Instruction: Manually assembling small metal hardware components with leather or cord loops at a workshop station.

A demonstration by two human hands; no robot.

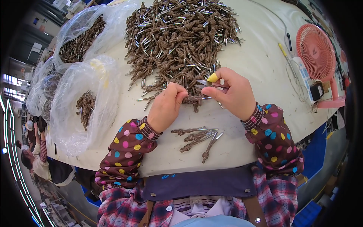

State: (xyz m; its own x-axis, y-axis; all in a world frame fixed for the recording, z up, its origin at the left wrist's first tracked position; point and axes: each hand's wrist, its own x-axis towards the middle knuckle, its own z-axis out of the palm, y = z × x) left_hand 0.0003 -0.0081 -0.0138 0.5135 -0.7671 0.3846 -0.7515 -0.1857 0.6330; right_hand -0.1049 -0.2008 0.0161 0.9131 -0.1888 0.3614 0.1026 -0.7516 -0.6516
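Under the head camera, we pinch a brown cord (198, 98) in our left hand (165, 108) and clasp small snips (204, 82) in our right hand (236, 94), by a heap of knotted cords (181, 38) on the white table (261, 56), with loose cords (182, 132) nearer us.

cannot follow the held cord (197, 98) past the covering fingers of the left hand (162, 110). cannot see the rear of the blade tool (207, 83), hidden inside the right hand (237, 94). cannot see the far end of the cord pile (177, 36), cut off by the upper edge. cannot make out what the leftmost plastic bag (39, 92) holds, or the blurred background person (41, 166).
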